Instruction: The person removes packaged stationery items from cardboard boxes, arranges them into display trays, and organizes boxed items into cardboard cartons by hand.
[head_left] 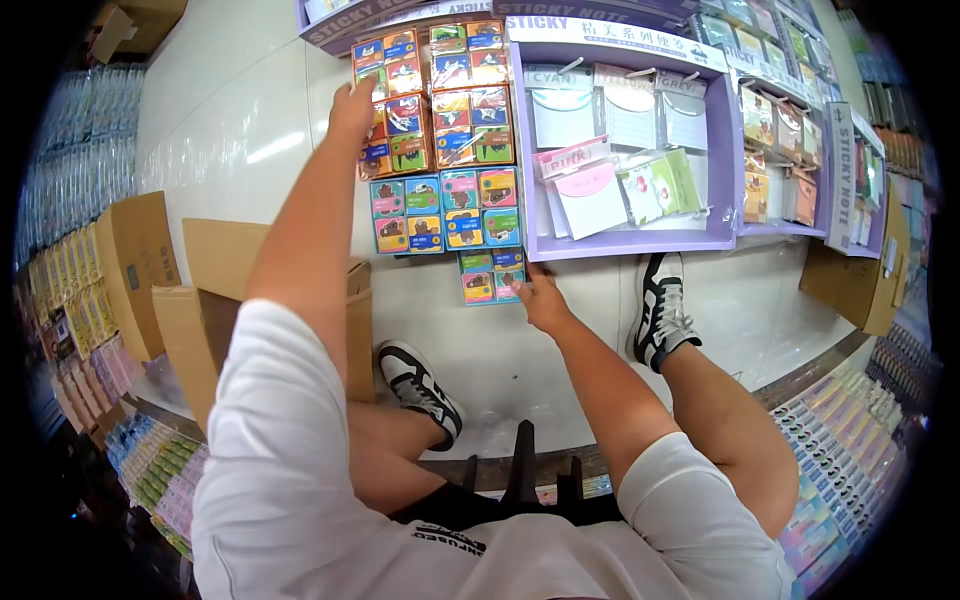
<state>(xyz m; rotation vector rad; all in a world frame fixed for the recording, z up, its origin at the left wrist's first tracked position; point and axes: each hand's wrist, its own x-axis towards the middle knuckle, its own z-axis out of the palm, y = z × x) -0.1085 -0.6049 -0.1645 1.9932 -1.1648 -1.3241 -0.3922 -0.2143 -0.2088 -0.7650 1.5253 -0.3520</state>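
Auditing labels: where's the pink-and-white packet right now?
Head view, just right of centre: the pink packet sits lower left in the open lilac display box, beside the green-and-white floral packet.

The left hand (353, 105) touches the outer edge of the orange-toned packs (403, 95); the right hand (541, 299) touches the small lower pack (492, 278), just beside the purple display box (628, 245).

A purple tray (650, 244) of sticky notes (590, 195) sits beyond the right hand (541, 299); an open cardboard box (182, 328) sits nearer the body than the left hand (351, 112).
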